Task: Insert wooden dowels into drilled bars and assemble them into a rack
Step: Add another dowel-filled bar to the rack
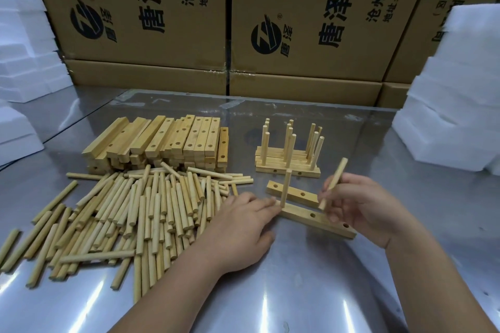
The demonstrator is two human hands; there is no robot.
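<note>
Two bare forearms reach onto a steel table (297,292). Left hand (243,227) lies flat, fingers straight, its fingertips against the near drilled bar (316,220), where an upright dowel (286,188) stands. Right hand (362,205) pinches a tilted dowel (334,184) over that bar. At 12 o'clock, just behind, lies a second bar (293,193). Loose dowels (135,213) pile at 9 o'clock, stacked bars (167,140) at 11, doweled bars (288,154) at 1.
</note>
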